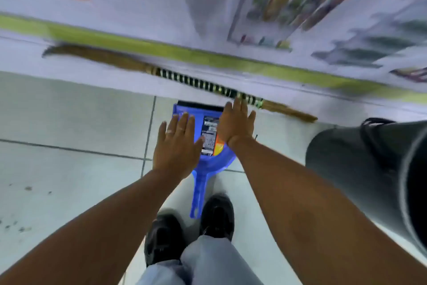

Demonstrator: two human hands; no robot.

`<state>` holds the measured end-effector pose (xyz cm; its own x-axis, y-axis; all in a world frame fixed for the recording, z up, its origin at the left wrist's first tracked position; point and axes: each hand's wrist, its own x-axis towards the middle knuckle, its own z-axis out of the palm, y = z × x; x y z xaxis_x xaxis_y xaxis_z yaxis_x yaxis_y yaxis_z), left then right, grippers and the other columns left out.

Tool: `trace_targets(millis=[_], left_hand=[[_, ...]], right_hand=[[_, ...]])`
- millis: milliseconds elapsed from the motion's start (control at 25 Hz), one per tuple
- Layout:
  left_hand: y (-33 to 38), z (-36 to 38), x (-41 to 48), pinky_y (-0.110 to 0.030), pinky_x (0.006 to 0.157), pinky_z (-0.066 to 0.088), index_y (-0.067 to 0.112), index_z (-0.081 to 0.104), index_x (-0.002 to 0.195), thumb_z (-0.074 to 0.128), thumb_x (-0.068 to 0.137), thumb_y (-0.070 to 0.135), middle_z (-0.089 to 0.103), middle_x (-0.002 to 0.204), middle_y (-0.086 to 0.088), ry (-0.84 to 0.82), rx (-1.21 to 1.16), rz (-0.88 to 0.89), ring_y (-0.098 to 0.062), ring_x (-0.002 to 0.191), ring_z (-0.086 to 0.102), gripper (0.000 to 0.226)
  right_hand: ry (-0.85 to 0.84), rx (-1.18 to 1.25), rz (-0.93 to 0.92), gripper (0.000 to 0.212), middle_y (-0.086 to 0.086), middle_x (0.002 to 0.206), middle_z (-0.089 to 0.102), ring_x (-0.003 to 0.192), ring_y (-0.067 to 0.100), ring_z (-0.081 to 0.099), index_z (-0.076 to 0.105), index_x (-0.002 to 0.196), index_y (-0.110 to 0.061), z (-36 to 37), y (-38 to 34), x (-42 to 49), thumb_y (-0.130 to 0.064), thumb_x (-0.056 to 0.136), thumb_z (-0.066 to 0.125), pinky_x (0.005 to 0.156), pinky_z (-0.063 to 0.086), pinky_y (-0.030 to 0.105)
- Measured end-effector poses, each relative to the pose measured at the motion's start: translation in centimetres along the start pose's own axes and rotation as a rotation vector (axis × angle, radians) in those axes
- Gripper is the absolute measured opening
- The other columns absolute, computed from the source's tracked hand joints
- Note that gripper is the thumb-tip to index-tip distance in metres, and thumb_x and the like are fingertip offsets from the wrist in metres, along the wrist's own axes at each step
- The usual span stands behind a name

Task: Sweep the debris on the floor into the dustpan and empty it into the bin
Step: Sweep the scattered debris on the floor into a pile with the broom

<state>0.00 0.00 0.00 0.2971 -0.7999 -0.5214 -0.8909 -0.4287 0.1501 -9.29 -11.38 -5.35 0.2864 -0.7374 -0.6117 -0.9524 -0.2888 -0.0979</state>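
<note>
A blue dustpan (pixel 201 176) with a printed label lies on the tiled floor in front of my feet, handle toward me. A grass broom (pixel 184 79) with a black-and-gold banded handle lies along the base of the wall behind it. My left hand (pixel 178 146) hovers flat over the pan's left side, fingers spread. My right hand (pixel 236 123) is stretched out flat over the pan's right side, fingertips near the broom handle. Neither hand holds anything. Small dark debris (pixel 27 189) is scattered on the floor at the left. A dark bin (pixel 360 178) stands at the right.
A white wall with a green stripe (pixel 208 58) and posters (pixel 288 0) runs across the top. My black shoes (pixel 217 215) stand just behind the dustpan handle. The view is blurred by motion.
</note>
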Motion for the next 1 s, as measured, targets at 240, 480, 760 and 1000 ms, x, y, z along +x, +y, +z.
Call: trace_targets(millis=[240,480,760,1000], left_hand=[[-3.1,7.9,5.7,-0.054,0.107,0.033,0.000,0.045,0.133,0.026,0.089,0.041,0.053,0.136,-0.019,0.112,0.036,0.076,-0.036,0.130,0.045,0.063],[-3.8,7.3,4.2,-0.052,0.112,0.026,0.002,0.037,0.137,0.021,0.091,0.043,0.043,0.145,-0.017,0.082,0.033,0.040,-0.035,0.136,0.036,0.064],[-1.2,-4.0,-7.4,-0.054,0.103,0.038,0.000,0.051,0.127,0.031,0.088,0.038,0.058,0.131,-0.019,0.094,-0.045,-0.039,-0.035,0.122,0.053,0.057],[-2.6,-13.0,-21.0,-0.051,0.112,0.026,0.005,0.041,0.136,0.030,0.092,0.035,0.048,0.142,-0.013,0.025,-0.212,-0.282,-0.031,0.134,0.040,0.054]], right_hand=[[0.152,-0.119,0.017,0.051,0.018,0.152,0.029,0.143,0.034,0.023,0.025,0.148,-0.003,5.4,-0.9,11.2,-0.008,0.097,0.031,0.115,0.013,0.058],[0.284,-0.331,-0.072,0.041,0.018,0.122,0.058,0.118,0.034,0.051,0.055,0.125,0.000,3.1,-1.8,9.0,-0.002,0.090,0.034,0.110,0.026,0.058],[0.084,-0.222,-0.224,0.038,0.016,0.092,0.072,0.080,0.032,0.072,0.061,0.118,-0.007,-7.7,-4.7,-8.5,-0.016,0.081,0.059,0.064,0.054,0.033],[-0.415,-0.078,-0.210,0.055,0.021,0.132,0.054,0.119,0.039,0.054,0.025,0.147,-0.009,-16.5,-10.4,-22.6,-0.013,0.094,0.039,0.092,0.046,0.043]])
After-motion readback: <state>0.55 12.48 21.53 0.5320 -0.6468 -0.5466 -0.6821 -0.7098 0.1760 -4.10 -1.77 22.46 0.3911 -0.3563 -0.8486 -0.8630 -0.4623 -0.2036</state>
